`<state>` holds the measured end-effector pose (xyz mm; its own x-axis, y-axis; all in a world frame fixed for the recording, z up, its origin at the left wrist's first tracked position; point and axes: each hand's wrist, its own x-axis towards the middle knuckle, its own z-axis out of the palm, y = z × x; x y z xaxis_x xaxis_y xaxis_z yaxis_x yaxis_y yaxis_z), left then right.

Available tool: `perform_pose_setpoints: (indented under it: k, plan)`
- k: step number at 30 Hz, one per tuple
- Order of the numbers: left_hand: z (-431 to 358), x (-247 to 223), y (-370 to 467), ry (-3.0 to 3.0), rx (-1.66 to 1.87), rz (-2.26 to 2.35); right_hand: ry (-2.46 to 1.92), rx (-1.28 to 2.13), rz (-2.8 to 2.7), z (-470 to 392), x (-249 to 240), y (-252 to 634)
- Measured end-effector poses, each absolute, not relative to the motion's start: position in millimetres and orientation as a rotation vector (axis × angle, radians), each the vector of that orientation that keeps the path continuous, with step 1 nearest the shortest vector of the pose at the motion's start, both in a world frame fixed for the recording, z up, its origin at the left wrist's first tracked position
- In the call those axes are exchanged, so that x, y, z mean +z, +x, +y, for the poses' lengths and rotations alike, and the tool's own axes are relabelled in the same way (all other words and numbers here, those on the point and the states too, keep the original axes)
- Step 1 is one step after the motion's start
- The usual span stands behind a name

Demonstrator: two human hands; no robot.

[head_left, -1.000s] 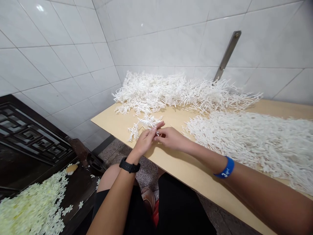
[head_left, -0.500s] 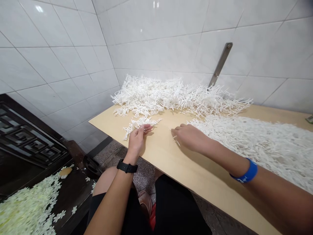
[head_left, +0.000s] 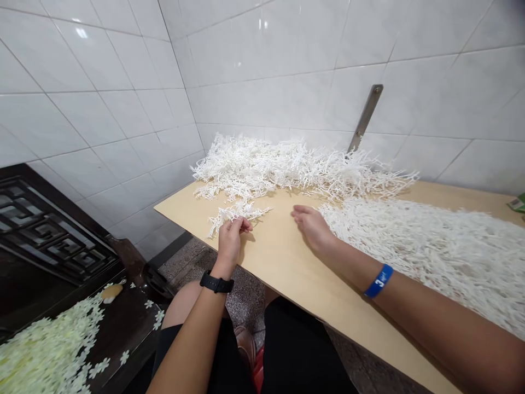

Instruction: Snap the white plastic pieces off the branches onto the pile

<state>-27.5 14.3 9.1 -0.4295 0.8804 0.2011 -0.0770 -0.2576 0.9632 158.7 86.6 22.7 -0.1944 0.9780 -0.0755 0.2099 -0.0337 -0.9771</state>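
Note:
My left hand (head_left: 233,239) rests at the table's near edge with its fingers curled in and the thumb against them. Whatever it holds is too small or hidden to make out. Just beyond it lies a small cluster of white branched plastic pieces (head_left: 238,212). My right hand (head_left: 315,229) hovers over the tabletop with its fingers stretched out, holding nothing I can see. To its right spreads a wide, flat heap of loose white stick-like pieces (head_left: 418,241). Along the wall sits a taller pile of white branched pieces (head_left: 283,164).
The pale wooden table (head_left: 279,262) meets a tiled wall with a metal bracket (head_left: 365,119). At lower left, a dark carved wooden seat (head_left: 118,328) bears a heap of pale flower-shaped pieces (head_left: 49,350). A green object (head_left: 517,203) shows at the right edge.
My right hand has turned and opened its fingers, and the loose bits beneath it no longer show there. My left hand's fingers have curled in more. The view has shifted slightly.

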Motion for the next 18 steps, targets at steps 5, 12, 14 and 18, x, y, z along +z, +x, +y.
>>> perform_pose_setpoints:
  k: [5, 12, 14, 18]
  plan:
    - [11.0, 11.2, -31.1, 1.044, 1.754, 1.107, -1.081, 1.016, -1.830, 99.2, 21.8, 164.0]
    - [10.1, 11.4, -38.3, 0.900, 1.806, 0.931, -0.873, 0.838, -2.227, 111.5, 22.1, 109.1]
    - [9.1, 12.1, -38.1, 0.917, 1.840, 0.974, -0.897, 0.947, -2.170, 116.8, 25.4, 105.7]
    - [6.8, 12.4, -34.7, 1.139, 1.718, 1.139, -0.902, 1.184, -2.069, 118.5, 37.1, 118.9]
